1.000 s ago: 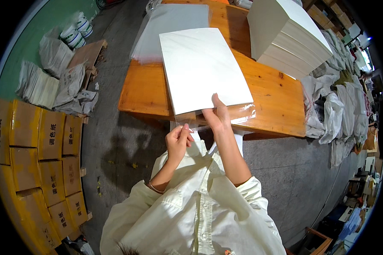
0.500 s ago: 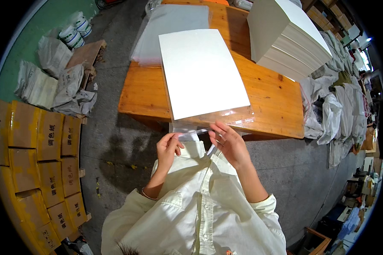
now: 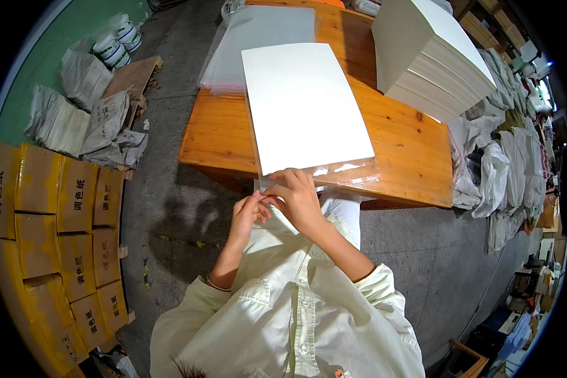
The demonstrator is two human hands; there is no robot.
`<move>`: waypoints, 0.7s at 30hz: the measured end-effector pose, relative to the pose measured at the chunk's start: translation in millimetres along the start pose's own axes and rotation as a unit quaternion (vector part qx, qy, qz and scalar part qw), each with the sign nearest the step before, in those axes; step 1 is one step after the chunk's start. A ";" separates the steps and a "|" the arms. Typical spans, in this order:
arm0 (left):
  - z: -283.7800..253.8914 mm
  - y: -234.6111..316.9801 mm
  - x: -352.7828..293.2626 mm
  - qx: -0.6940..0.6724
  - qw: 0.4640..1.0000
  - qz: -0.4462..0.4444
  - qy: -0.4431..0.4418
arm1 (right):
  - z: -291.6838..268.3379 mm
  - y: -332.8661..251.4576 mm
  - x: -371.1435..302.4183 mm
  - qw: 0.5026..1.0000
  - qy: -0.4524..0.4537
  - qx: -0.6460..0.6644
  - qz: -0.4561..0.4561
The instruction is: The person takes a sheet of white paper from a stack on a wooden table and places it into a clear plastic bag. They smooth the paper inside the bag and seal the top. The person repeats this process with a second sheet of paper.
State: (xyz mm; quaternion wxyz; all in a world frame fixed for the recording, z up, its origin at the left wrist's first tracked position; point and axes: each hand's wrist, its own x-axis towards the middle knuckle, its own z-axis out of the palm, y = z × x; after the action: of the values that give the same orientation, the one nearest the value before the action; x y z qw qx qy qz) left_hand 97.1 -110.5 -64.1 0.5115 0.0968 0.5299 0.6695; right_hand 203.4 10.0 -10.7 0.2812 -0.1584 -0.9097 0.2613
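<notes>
Hands (image 3: 301,205) meet at a clear sleeve (image 3: 354,172); paper stack (image 3: 438,72), clear bags (image 3: 268,30) beyond.

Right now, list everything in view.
Top sheet: one, white, table's near edge
Clear bag: one, transparent, around or under it
Plastic sleeves: several, clear, table's left
Paper stack: one, cream, table's right
Table: one, orange, ahead
Cartons: many, brown, left
Buckets: several, white, upper left
Wrapped bundles: several, greyish, beyond cartons
Sacks: many, whitish, right
Wall: one, green, left
Floor: one, grey, below
Clutter: uncountable, mixed, far right
Shirt: one, pale, bottom
Left hand: one, bare, below sheet
Right hand: one, bare, beside left
</notes>
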 end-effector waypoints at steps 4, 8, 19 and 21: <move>-0.2 2.3 -0.2 0.014 1.000 -0.001 -0.009 | 1.5 -3.4 -1.3 1.000 -0.010 -0.007 0.002; -2.9 2.5 1.0 0.022 1.000 -0.010 -0.003 | 5.6 -2.6 -1.7 1.000 -0.004 -0.022 -0.014; -9.3 2.0 2.1 -0.017 0.999 -0.033 -0.030 | 5.2 -4.6 -2.5 0.998 -0.014 -0.052 -0.016; -8.2 2.7 3.2 -0.003 0.998 -0.049 -0.028 | 7.1 -4.0 -3.0 0.998 -0.017 -0.061 -0.018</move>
State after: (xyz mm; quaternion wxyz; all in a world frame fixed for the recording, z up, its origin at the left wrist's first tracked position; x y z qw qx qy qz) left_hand 88.6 -112.7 -66.7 0.5587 0.0878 0.5171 0.6425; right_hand 200.9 2.7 -14.8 0.2605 -0.1546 -0.9312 0.2027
